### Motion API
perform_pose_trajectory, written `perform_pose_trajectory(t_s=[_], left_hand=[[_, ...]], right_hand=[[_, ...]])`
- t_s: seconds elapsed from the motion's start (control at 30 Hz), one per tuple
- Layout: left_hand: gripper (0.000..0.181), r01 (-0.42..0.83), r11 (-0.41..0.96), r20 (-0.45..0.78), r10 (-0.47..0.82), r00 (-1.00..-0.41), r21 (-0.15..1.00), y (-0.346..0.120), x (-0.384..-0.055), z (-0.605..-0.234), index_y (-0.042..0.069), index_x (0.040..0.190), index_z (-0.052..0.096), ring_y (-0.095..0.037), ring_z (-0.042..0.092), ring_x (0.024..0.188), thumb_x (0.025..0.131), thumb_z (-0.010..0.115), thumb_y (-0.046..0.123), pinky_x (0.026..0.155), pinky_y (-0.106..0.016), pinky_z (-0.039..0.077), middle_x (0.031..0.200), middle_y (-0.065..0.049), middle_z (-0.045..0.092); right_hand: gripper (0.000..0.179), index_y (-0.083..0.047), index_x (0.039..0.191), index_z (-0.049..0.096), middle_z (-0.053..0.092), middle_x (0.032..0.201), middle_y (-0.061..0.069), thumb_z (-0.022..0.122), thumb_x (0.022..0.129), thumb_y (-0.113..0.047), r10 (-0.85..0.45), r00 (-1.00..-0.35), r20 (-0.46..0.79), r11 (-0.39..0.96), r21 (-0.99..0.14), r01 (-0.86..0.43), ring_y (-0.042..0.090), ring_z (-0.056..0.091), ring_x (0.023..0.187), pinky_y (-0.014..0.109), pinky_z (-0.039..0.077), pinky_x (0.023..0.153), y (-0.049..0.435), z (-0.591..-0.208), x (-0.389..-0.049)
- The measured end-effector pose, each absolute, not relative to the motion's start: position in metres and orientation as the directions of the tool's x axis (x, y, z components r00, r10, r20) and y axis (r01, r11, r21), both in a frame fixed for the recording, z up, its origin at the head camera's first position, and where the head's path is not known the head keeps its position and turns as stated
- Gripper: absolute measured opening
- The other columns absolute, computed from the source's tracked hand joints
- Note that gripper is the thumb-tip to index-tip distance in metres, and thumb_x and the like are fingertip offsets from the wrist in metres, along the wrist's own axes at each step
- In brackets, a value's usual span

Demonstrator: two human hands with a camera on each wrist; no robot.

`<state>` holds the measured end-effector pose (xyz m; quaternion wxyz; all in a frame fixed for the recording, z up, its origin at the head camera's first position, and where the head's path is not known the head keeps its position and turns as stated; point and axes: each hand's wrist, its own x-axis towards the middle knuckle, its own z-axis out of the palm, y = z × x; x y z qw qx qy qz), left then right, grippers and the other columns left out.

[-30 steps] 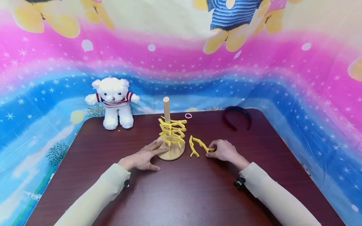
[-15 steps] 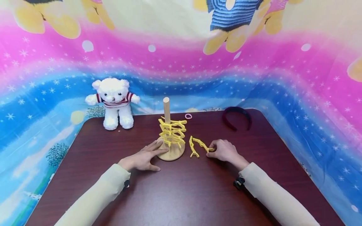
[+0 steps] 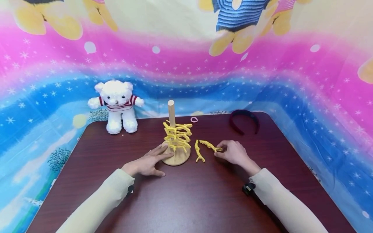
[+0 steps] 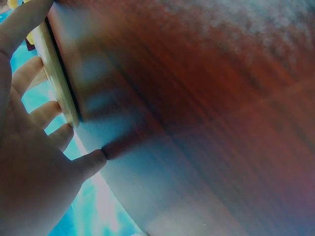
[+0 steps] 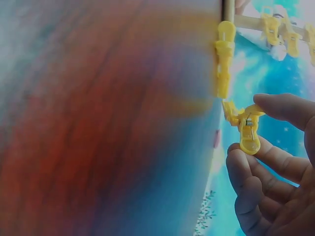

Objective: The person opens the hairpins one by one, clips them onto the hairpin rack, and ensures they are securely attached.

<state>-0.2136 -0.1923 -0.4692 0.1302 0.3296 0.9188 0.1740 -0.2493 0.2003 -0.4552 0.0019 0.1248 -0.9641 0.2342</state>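
Note:
A yellow alligator hair clip (image 3: 207, 145) is pinched by its handle end between the thumb and fingers of my right hand (image 3: 233, 152). In the right wrist view the clip's spring (image 5: 249, 123) shows between its two handles. A second yellow clip (image 3: 198, 152) lies on the table just left of it. My left hand (image 3: 145, 163) rests with spread, straight fingers at the left edge of a round wooden base (image 3: 176, 160). From that base rises an upright wooden post (image 3: 172, 113), with several yellow clips (image 3: 182, 136) stacked around its lower part.
A white teddy bear (image 3: 116, 103) in a striped shirt stands at the back left of the dark wood table (image 3: 186, 200). Behind the post lies a small pink hair tie (image 3: 194, 119). A dark red headband (image 3: 244, 121) sits at the back right, before a printed cloth backdrop.
My right hand has moved slightly away from me, and the pinched clip has turned, its tip shifting right, apart from the second clip. The left hand has stayed still.

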Motion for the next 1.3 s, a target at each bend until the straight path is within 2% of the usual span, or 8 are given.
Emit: perform_pose_trajectory(t_s=[0.4, 0.67, 1.07, 1.3], left_hand=[[0.084, 0.561, 0.722, -0.126, 0.652, -0.748, 0.405, -0.193, -0.217, -0.47, 0.026, 0.155, 0.037, -0.044, 0.008, 0.154, 0.084, 0.078, 0.042, 0.114, -0.072, 0.022, 0.168, -0.017, 0.012], [0.083, 0.56, 0.719, -0.124, 0.653, -0.747, 0.411, -0.193, -0.216, -0.471, 0.025, 0.155, 0.038, -0.042, 0.008, 0.155, 0.084, 0.078, 0.042, 0.114, -0.071, 0.022, 0.168, -0.016, 0.012], [0.084, 0.555, 0.724, -0.128, 0.648, -0.751, 0.41, -0.193, -0.216, -0.473, 0.027, 0.156, 0.037, -0.043, 0.007, 0.155, 0.084, 0.078, 0.043, 0.114, -0.072, 0.022, 0.168, -0.015, 0.012], [0.084, 0.551, 0.725, -0.134, 0.647, -0.751, 0.413, -0.193, -0.215, -0.471, 0.027, 0.156, 0.037, -0.042, 0.007, 0.155, 0.085, 0.078, 0.042, 0.115, -0.071, 0.021, 0.169, -0.015, 0.012]], right_hand=[[0.03, -0.021, 0.104, 0.078, 0.074, 0.086, -0.003, 0.079, 0.082, -0.042, -0.256, -0.947, 0.192, 0.808, -0.495, -0.319, 0.01, 0.064, 0.072, 0.03, 0.048, 0.062, 0.202, -0.422, -0.254], [0.031, -0.02, 0.106, 0.077, 0.074, 0.085, -0.003, 0.079, 0.083, -0.042, -0.266, -0.937, 0.225, 0.78, -0.52, -0.347, 0.011, 0.063, 0.072, 0.03, 0.048, 0.063, 0.2, -0.398, -0.252], [0.026, -0.021, 0.103, 0.078, 0.072, 0.08, -0.007, 0.079, 0.084, -0.038, -0.319, -0.896, 0.31, 0.754, -0.49, -0.438, 0.009, 0.063, 0.071, 0.031, 0.048, 0.069, 0.188, -0.365, -0.246], [0.026, -0.022, 0.105, 0.078, 0.071, 0.081, -0.007, 0.078, 0.085, -0.039, -0.346, -0.87, 0.352, 0.723, -0.491, -0.486, 0.009, 0.061, 0.071, 0.03, 0.048, 0.067, 0.178, -0.352, -0.244]])
